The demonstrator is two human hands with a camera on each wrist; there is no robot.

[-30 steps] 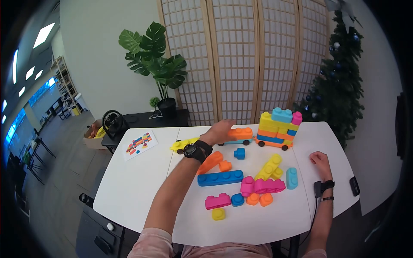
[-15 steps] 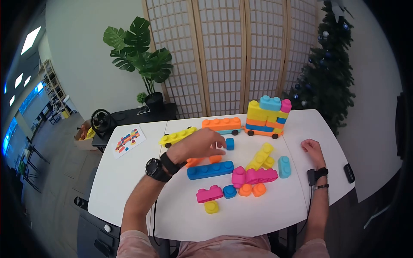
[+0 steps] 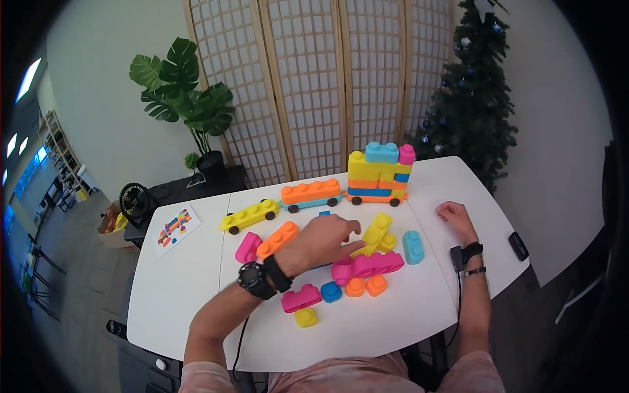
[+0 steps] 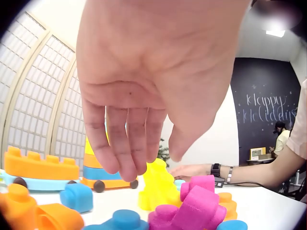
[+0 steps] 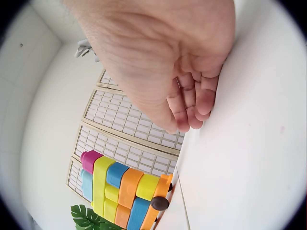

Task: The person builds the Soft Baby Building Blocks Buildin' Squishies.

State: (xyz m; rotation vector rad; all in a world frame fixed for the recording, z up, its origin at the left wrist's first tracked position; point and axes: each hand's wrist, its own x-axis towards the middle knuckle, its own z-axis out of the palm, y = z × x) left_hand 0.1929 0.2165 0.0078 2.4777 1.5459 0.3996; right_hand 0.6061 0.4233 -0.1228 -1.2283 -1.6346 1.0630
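Note:
My left hand (image 3: 324, 241) hangs over the loose toy bricks, fingers stretched toward a yellow brick (image 3: 378, 229). In the left wrist view nothing sits between the thumb and fingers of the left hand (image 4: 144, 86). Just below it lie a pink brick (image 3: 383, 264) and a blue brick (image 4: 122, 221), the latter mostly covered by the hand in the head view. My right hand (image 3: 458, 219) rests at the table's right side, fingers loosely curled and holding nothing. A light blue brick (image 3: 413, 247) lies to its left.
At the back stands a brick train: a yellow wagon (image 3: 250, 216), a wagon with an orange brick (image 3: 310, 191) and a tall stacked car (image 3: 379, 175). Nearer lie an orange brick (image 3: 278, 240) and several small bricks. A picture sheet (image 3: 175, 229) lies at left, a black device (image 3: 518, 246) at right.
My left hand has moved from beside the orange-topped wagon, toward me and to the right, over the loose bricks. The right hand stays at rest. The head view has shifted.

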